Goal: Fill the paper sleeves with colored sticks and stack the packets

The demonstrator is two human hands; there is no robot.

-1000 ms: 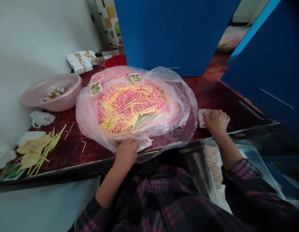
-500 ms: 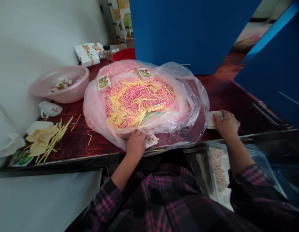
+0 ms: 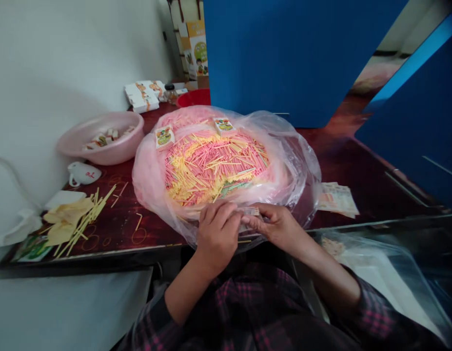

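The left hand and right hand grip a small printed packet between them, at the near edge of the plastic bag of coloured sticks. Two boxes rest on the bag's far part; flat printed pieces lie just right of it, a pink basin left.

Holds both hands close together just ahead of the plaid shirt, with bare forearms slanting inward from either side of it. Turns the back of the left hand upward, fingers bent and bunched, thumb hidden. Pinches between thumb and forefinger of the right hand, pointing leftward across the shirt's front.
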